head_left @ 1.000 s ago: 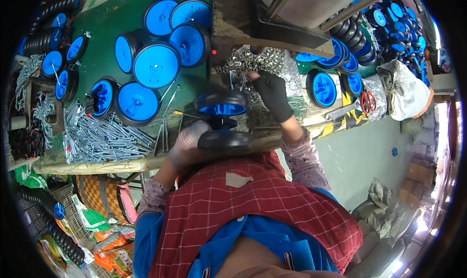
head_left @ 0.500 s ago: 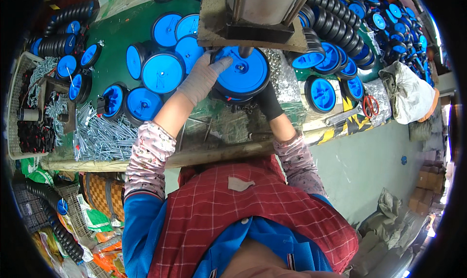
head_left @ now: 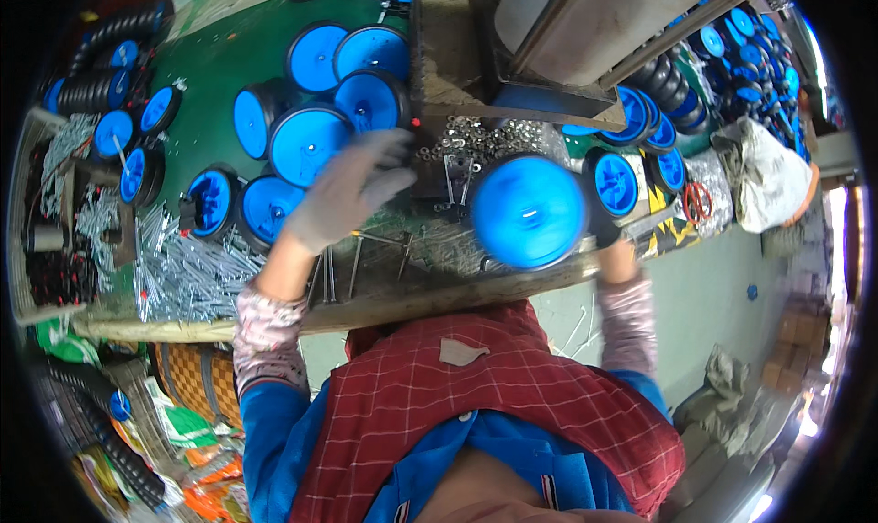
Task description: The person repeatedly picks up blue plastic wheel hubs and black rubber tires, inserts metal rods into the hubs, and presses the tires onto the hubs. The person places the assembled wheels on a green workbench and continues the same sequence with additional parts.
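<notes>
A blue wheel [head_left: 528, 214] with a dark rim, smeared by motion, is held at the front right of the bench. My right hand [head_left: 601, 228], in a black glove, grips its right edge, and the wheel hides most of the fingers. My left hand [head_left: 355, 189], in a pale grey glove, is empty with its fingers apart. It hovers in front of a cluster of blue wheels with black tyres, nearest to one wheel [head_left: 311, 145] and another wheel [head_left: 369, 101]. Between the hands, a small metal fixture [head_left: 459, 177] stands below the press [head_left: 558, 43].
Shiny nuts [head_left: 489, 142] are heaped behind the fixture. Long bolts [head_left: 187, 272] lie piled at the left, beside a crate [head_left: 32, 203] of small parts. Red-handled scissors [head_left: 697, 201] and a pale sack [head_left: 764, 176] are at the right. Several rods [head_left: 355, 260] lie near the bench edge.
The wheel has come out from under the press and moved right and nearer with my right hand. My left hand has let go of it and moved left. The view has shifted slightly.
</notes>
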Action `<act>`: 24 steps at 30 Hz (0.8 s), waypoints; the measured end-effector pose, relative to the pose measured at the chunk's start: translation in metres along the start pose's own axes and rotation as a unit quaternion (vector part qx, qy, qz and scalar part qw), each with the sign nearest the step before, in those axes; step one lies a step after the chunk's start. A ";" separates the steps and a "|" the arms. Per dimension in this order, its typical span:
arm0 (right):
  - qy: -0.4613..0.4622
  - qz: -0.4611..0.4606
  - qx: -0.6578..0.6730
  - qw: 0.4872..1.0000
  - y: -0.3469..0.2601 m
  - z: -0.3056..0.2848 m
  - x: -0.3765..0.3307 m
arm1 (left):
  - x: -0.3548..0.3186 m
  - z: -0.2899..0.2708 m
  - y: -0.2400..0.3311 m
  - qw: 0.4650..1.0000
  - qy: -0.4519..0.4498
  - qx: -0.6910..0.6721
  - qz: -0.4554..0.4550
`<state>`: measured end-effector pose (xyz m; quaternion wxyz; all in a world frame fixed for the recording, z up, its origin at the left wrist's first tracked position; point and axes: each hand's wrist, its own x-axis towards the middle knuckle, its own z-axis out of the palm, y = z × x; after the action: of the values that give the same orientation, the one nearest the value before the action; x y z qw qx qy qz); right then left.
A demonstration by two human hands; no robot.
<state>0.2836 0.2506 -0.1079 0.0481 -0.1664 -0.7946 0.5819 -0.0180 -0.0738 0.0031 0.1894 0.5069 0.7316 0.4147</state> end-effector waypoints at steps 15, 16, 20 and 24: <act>0.250 0.267 -0.376 0.851 0.044 -0.147 -0.048 | -0.009 -0.045 -0.077 0.927 0.063 0.369 0.026; 0.239 0.273 -0.416 0.834 0.079 -0.144 -0.058 | -0.012 -0.040 -0.049 0.938 0.051 0.342 0.027; 0.405 0.123 -0.106 0.900 0.049 -0.078 -0.065 | -0.065 -0.008 0.033 0.984 0.018 0.176 -0.011; 0.243 0.018 -0.020 0.970 -0.045 0.031 -0.042 | -0.078 0.055 0.044 0.984 -0.108 -0.048 0.135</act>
<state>0.3056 0.1967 -0.0702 0.2258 -0.3177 -0.7678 0.5086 0.0783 -0.1145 -0.0050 0.2337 0.6329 0.6113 0.4138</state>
